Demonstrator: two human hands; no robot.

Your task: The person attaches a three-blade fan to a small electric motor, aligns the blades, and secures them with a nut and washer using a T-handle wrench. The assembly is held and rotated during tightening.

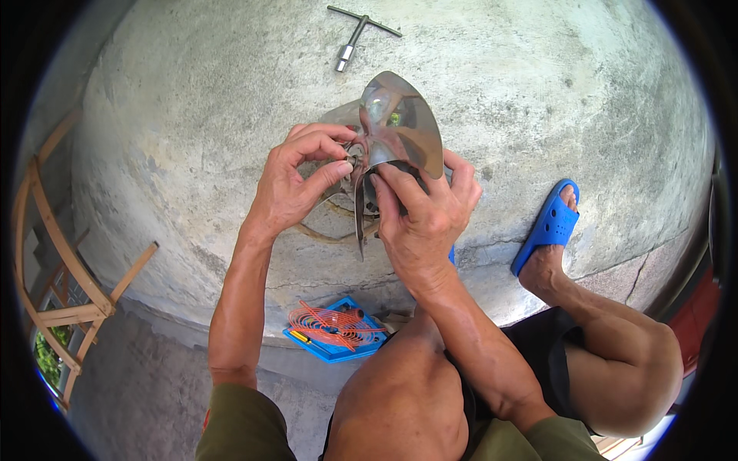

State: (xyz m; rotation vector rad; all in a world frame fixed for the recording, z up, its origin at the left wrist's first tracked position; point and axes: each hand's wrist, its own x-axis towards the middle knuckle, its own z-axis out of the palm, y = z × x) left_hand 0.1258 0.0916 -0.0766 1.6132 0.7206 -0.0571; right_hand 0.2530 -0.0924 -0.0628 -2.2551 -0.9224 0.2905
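- Count: 1 fan blade point(384, 142), several lobes, in both hands over the concrete point(192, 154); 1 T-handle wrench point(354, 40); 1 blue tray point(338, 355); 1 orange spiral guard point(324, 325); 1 blue sandal point(557, 223) in full view.
- Wrench: beyond the fan blade. Tray: nearer the person than the blade, guard lying on it. Sandal, worn: right of the blade. Wooden frame point(69, 316): far left of it.
- In the way: blade and right hand hide most of what's behind; brownish loop point(327, 232) shows just below the blade.
- Left hand point(296, 173): at blade's left, thumb and fingertips pinching a small metal part point(351, 160) at the hub.
- Right hand point(427, 219): at blade's right, closed on it near the hub, fingertips partly hidden.
- Both forearms angle inward.
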